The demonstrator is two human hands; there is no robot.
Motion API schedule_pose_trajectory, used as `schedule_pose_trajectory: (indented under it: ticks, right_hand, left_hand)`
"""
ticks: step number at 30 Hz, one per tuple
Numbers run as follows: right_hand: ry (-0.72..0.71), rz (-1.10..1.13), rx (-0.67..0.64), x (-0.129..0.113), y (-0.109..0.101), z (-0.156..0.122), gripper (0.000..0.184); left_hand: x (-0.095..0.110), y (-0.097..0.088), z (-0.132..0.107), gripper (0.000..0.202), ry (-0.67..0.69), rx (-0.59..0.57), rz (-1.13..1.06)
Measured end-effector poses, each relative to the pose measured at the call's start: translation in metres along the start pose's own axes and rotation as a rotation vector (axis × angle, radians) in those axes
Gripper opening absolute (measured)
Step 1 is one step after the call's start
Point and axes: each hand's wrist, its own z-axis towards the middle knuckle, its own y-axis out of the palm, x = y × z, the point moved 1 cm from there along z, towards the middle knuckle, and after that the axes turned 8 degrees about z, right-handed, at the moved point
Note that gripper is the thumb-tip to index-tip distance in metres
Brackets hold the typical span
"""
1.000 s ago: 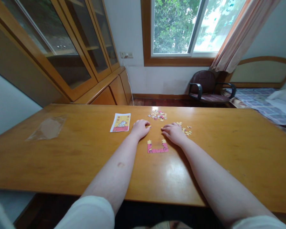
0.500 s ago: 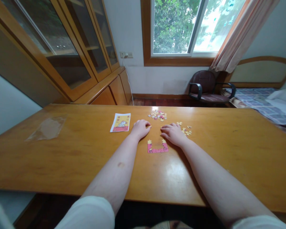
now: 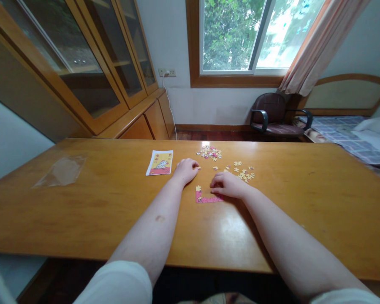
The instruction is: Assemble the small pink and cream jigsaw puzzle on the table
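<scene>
My left hand (image 3: 186,171) rests on the table with its fingers pinched on a small yellow puzzle piece (image 3: 199,168). Just below lies a partly joined jigsaw puzzle (image 3: 205,200), a pink bottom row with a yellow-topped left side. My right hand (image 3: 228,184) hovers over the puzzle's right side and hides it. Its fingers are bent, with a gap to the thumb and nothing visible between them. Several loose yellow pieces (image 3: 246,175) lie beyond the right wrist, and a single piece (image 3: 215,168) sits between the hands.
A heap of mixed pieces (image 3: 209,152) lies near the table's far edge. Left of my left hand is a picture card (image 3: 160,163). A clear plastic bag (image 3: 63,171) lies farther left on the wooden table (image 3: 114,211). Beyond stand an office chair (image 3: 274,114) and a glass-door cabinet (image 3: 91,63).
My right hand has drawn back toward me, over the right side of the puzzle, uncovering loose pieces. Its fingers are more bent. The left hand has barely moved.
</scene>
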Motion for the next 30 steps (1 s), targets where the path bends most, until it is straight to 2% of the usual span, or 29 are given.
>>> schedule_pose_trajectory:
  ticks: [7,14,20,27,30]
  right_hand:
    - [0.105,0.104,-0.115,-0.003,-0.006,-0.005,0.015]
    - [0.075,0.168,-0.163,0.002,-0.006,-0.005,0.016]
    - [0.166,0.211,-0.181,0.003,-0.005,-0.006,0.016]
    - [0.254,0.305,-0.116,-0.001,-0.005,-0.008,0.018]
    - [0.245,0.125,0.111,0.008,-0.01,-0.007,0.019]
  left_hand:
    - [0.002,-0.002,0.0,0.021,-0.003,-0.004,-0.024]
    - [0.001,-0.001,0.0,0.021,0.004,0.003,-0.029]
    - [0.001,0.0,0.001,0.021,-0.006,0.0,-0.015]
    - [0.001,0.0,0.001,0.021,0.003,0.007,-0.029]
    - [0.002,0.001,0.001,0.022,0.053,0.014,-0.075]
